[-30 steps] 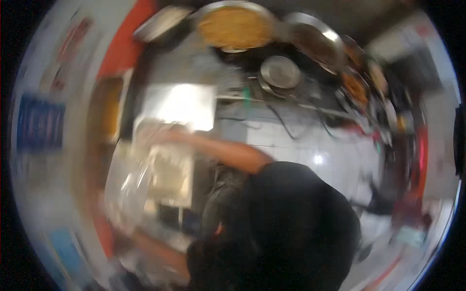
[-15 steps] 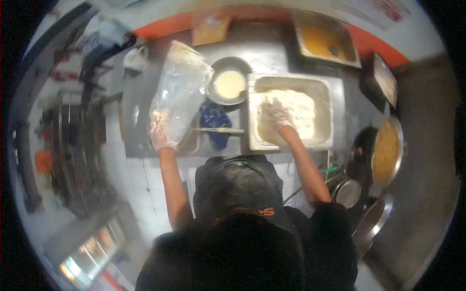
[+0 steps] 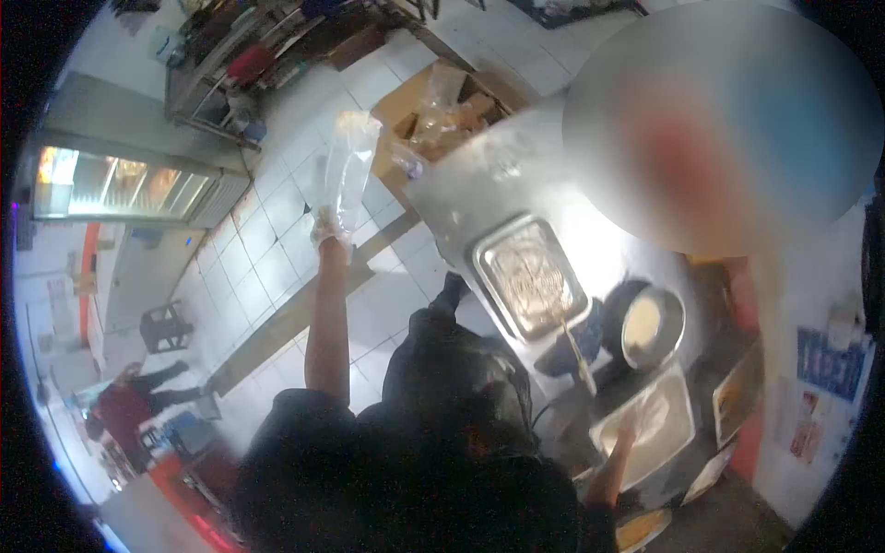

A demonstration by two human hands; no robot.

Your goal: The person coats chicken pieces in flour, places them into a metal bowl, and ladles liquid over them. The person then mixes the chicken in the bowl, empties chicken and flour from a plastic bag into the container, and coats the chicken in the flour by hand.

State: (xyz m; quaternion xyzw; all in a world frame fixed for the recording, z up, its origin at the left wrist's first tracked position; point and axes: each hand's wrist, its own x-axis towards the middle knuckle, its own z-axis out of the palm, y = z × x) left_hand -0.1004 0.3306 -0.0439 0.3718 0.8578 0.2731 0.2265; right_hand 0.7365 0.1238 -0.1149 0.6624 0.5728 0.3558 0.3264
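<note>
My left hand [image 3: 328, 230], gloved, is stretched out over the floor and closed on one end of a clear plastic bag [image 3: 350, 170], which stretches away from it. My right hand [image 3: 638, 419] is in a rectangular metal pan [image 3: 683, 401] of pale flour; blur hides its fingers. A round bowl of cream-coloured batter [image 3: 643, 327] stands beside this pan. A second metal tray [image 3: 496, 290] lies to its left. A thin long-handled utensil [image 3: 581, 358] rests across the tray's edge, above a blue cloth [image 3: 556, 358].
A cardboard box [image 3: 396, 106] with plastic bags inside stands past the table corner. More pans, one with yellow-brown contents [image 3: 643, 530], line the right side. A lit display fridge [image 3: 120, 184], a stool [image 3: 166, 325] and a person in red [image 3: 124, 410] are farther left. A blurred oval covers the upper right.
My view has swung to the left, bringing the floor, fridge and box into sight. The bag has moved off the table with my left hand. My right hand stays in the flour pan.
</note>
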